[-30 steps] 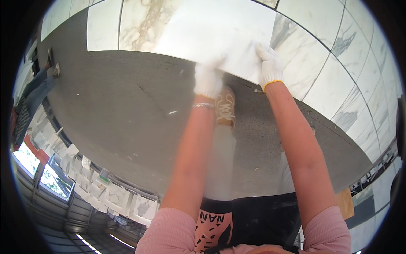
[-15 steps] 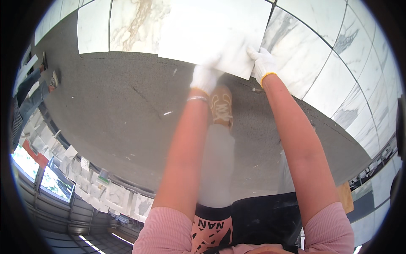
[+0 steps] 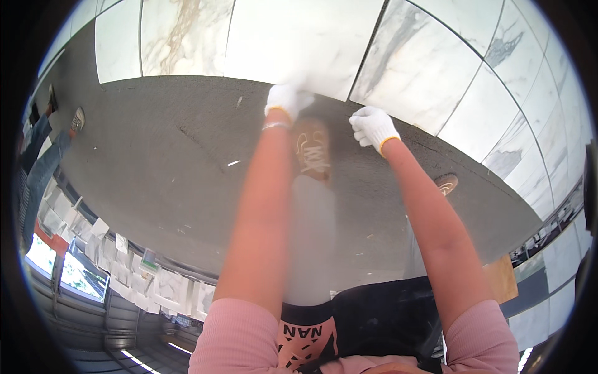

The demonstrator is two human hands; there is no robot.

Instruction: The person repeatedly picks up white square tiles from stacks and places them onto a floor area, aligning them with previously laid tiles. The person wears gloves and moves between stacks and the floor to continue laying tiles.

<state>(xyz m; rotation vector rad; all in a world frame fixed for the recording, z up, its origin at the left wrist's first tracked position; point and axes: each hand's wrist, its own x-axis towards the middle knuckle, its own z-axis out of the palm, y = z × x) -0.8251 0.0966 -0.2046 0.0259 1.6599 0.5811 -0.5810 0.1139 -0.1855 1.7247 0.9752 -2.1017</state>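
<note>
A pale marble slab (image 3: 293, 47), nearly white, lies in a row of slabs on the grey floor ahead of me. At its near edge is my left hand (image 3: 285, 101) in a white knitted glove, its fingers smeared by motion, so their grip is unclear. My right hand (image 3: 374, 126), gloved alike with a yellow cuff edge, hovers just short of the slabs with its fingers curled in and nothing visible in them. Nearest to it is a grey-veined marble slab (image 3: 414, 62), separated from the pale one by a narrow dark gap.
More marble slabs (image 3: 187, 37) continue the row left and right. My shoes (image 3: 313, 149) stand on the grey floor (image 3: 168, 168). Another person's legs (image 3: 47, 153) show at the far left. Stacked stone pieces (image 3: 168, 290) line the lower left, and a wooden board (image 3: 501, 280) stands at lower right.
The pale slab, earlier jutting toward me and askew, now lies in line with its neighbours. My right hand has let go of its corner and drawn back; my left has shifted slightly left.
</note>
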